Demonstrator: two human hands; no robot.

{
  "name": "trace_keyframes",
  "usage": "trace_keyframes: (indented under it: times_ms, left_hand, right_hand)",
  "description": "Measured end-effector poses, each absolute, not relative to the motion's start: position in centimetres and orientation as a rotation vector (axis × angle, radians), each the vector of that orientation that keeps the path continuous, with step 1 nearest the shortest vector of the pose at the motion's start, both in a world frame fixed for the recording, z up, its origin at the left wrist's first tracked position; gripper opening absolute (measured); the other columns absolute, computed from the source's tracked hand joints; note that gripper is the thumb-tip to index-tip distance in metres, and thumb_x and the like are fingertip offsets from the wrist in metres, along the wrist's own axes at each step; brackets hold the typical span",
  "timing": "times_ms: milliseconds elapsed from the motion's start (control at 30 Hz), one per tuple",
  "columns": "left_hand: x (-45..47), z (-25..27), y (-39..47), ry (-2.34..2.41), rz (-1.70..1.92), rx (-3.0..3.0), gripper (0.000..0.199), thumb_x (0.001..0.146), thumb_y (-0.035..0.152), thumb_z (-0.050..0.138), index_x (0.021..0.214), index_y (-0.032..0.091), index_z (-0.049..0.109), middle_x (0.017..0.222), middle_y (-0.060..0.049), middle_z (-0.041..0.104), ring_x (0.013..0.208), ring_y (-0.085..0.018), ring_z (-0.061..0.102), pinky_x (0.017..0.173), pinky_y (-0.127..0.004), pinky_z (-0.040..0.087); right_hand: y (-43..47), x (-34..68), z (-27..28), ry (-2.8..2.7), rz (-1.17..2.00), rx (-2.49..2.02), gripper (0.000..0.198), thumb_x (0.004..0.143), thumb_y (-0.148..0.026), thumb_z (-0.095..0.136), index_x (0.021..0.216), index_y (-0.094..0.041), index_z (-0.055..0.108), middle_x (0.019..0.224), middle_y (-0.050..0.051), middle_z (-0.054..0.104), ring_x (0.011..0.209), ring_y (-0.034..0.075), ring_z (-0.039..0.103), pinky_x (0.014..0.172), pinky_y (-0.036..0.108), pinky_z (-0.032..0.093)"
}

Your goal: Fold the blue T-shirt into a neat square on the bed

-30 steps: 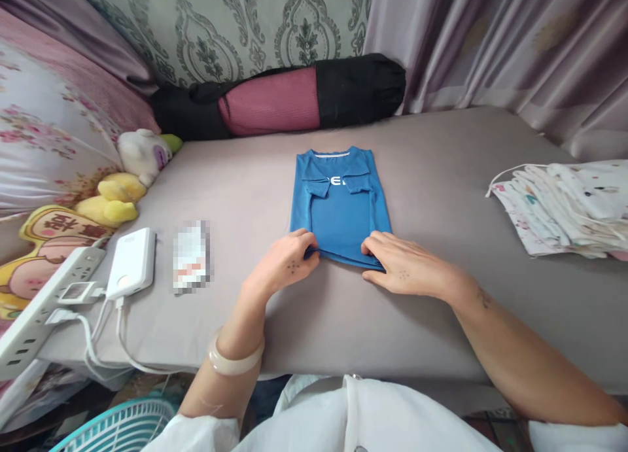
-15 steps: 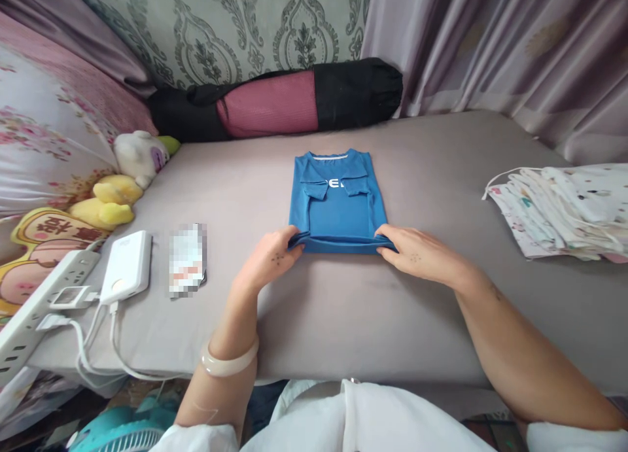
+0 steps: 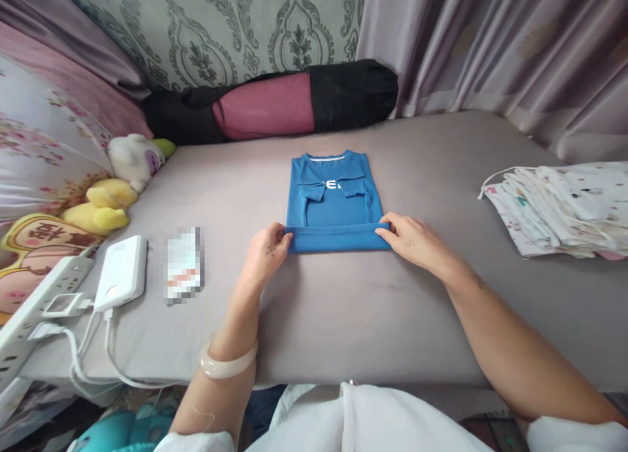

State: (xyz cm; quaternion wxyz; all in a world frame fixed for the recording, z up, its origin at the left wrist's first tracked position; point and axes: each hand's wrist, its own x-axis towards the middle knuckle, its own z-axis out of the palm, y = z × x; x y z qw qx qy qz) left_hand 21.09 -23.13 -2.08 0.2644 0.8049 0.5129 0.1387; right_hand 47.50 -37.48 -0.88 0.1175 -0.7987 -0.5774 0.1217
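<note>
1. On the grey bed surface, the blue shirt lay flat and centred, collar toward the far wall, sleeves turned inward, its near hem raised into a narrow fold.
2. The left hand was pinched closed on the left end of that fold; the right hand was pinched closed on the right end — both at matching height.
3. Judgement: for a sound fold, both ends should travel together and level, so the folded edge lands square to the shirt's sides, then be pressed flat.
4. Edges: the bed's near edge ran just ahead of the person's white top, well apart from the shirt.
5. Open room: bare sheet lay between shirt and rolled mat bag at the far wall — adequate for the fold, by my assessment.
6. To the right, a stack of printed cloths sat near but apart.
7. To the left, a power bank, power strip and plush toys were well apart.
</note>
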Motion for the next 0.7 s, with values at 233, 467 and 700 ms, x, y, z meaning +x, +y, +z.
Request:
trace_keyframes:
  times_ms: [233,467,700]
  left_hand:
    - [21.5,-2.9,-23.4,1.488,0.379,2.215,0.017,0.086,0.033,0.051,0.092,0.02,0.061,0.073,-0.002,0.065,0.068,-0.017,0.059,0.063,-0.026,0.04]
    - [21.1,-3.8,-23.5,1.415,0.724,2.443,0.02,0.088,0.029,0.052,0.104,0.018,0.056,0.089,-0.007,0.063,0.088,-0.021,0.06,0.081,-0.035,0.048]
    - [23.0,-4.1,-24.8,0.765,0.579,2.828,0.041,0.098,0.03,0.032,0.136,0.017,0.042,0.142,-0.012,0.047,0.139,-0.024,0.032,0.114,-0.045,0.027]
  right_hand:
    - [-37.4,47.1,-1.5,-1.635,0.313,-2.484,0.022,0.096,-0.033,0.043,0.111,-0.022,0.054,0.088,0.005,0.068,0.083,0.023,0.063,0.062,0.028,0.037]
    - [-37.4,46.7,-1.4,-1.644,0.102,-2.488,0.025,0.096,-0.026,0.04,0.114,-0.018,0.055,0.098,0.01,0.067,0.09,0.027,0.062,0.07,0.033,0.044]
    - [-37.1,43.1,-2.3,-2.083,-0.079,-2.013,0.047,0.101,-0.033,0.028,0.14,-0.012,0.041,0.15,0.013,0.035,0.139,0.027,0.027,0.112,0.047,0.025]
